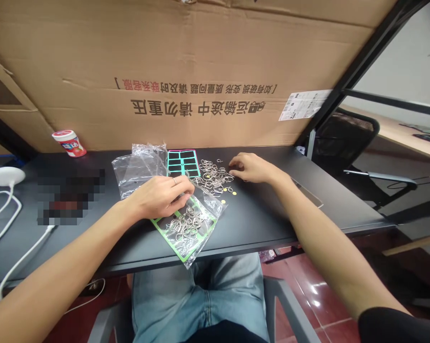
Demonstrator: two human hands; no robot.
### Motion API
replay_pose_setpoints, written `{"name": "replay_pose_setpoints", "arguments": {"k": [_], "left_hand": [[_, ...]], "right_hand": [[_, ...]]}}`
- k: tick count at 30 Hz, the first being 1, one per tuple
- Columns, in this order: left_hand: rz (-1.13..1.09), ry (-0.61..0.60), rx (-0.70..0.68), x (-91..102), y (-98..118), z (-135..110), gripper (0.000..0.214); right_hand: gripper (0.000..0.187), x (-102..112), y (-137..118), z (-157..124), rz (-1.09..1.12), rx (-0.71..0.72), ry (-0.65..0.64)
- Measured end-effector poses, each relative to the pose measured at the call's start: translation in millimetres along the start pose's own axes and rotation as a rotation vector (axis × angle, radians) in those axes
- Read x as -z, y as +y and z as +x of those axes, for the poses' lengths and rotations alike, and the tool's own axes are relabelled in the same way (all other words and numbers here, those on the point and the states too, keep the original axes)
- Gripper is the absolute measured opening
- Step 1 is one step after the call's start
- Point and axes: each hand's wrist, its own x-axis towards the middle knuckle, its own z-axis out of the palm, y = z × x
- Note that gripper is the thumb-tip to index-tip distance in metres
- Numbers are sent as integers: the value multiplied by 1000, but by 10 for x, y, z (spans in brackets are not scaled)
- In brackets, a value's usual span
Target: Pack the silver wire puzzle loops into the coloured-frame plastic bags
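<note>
My left hand (167,195) is closed on the upper edge of a clear plastic bag (209,205), its fingertips pressed together. Inside the bag lie small silvery metal rings and curved wire pieces (186,224), over a green-framed sheet (165,228). My right hand (252,167) rests at the right side of a loose pile of similar silvery metal rings (213,174). Its fingers are curled, with a gap between thumb and forefinger, and I see nothing held there. Several small yellow discs (223,202) lie among and below the pile. Behind my left hand is a black sheet with turquoise framing (182,162).
Another crumpled clear bag (139,164) lies left of the turquoise sheet. A red-and-white tub (70,144) stands at the back left, near a white round device (5,176) with cables. A cardboard panel (200,57) walls off the back of the dark desk (258,228).
</note>
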Motion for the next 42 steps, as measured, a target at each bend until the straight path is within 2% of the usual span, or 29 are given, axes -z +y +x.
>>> {"name": "replay_pose_setpoints", "arguments": {"k": [2,7,11,16,22,26,31,35,38,42], "left_hand": [[4,-2,1,2,5,0,8],[-1,-10,3,-2,8,-1,8],[-19,-11,12,-7,6,7,8],[-28,-15,8,-24,-9,-2,7],[-31,-27,8,-40,-26,-11,6],[-36,-26,16,-37,-22,-2,7],[-33,-25,11,-40,-25,-11,6],[-27,-20,6,-45,-23,-9,7],[-29,-23,14,-46,-21,-6,7],[-31,-23,10,-52,-28,-16,7]], "right_hand": [[45,75,27,-44,-6,2,-58],[47,212,68,-127,72,-36,-164],[56,292,56,-180,178,-71,-266],[68,328,80,-221,228,-32,-337],[56,294,99,-182,289,-8,-408],[57,351,132,-203,296,-6,-412],[62,387,261,-279,305,-157,-569],[51,356,276,-290,386,-227,-616],[41,342,246,-274,453,-214,-599],[30,340,252,-245,406,-187,-494]]}}
